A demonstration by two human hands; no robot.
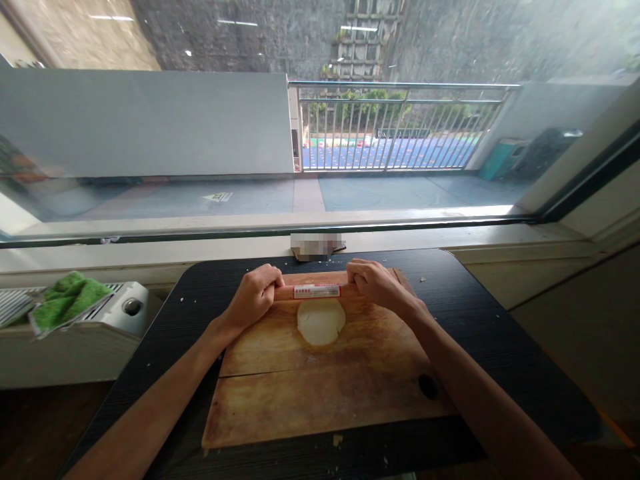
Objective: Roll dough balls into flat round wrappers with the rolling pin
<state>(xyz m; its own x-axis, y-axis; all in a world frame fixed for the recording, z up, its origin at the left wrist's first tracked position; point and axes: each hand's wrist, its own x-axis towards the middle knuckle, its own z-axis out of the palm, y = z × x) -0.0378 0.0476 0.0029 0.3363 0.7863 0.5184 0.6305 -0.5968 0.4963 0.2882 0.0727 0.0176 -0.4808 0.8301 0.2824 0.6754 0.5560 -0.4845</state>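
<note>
A wooden rolling pin (316, 291) with a red and white label lies crosswise near the far edge of a wooden cutting board (300, 393). My left hand (257, 291) is closed round its left end, and my right hand (373, 281) grips the right end. Just on the near side of the pin, a flat, roughly round piece of pale dough (321, 323) rests on the board, its far edge close to or under the pin. The board has a crack across its left part and a dark hole at the lower right.
The board sits on a black table (480, 333) with small scattered crumbs. A green cloth (70, 301) lies on a white radiator (113, 320) at the left. Beyond the table are a window sill (240, 247) with a blurred small object (317, 247) and a large window.
</note>
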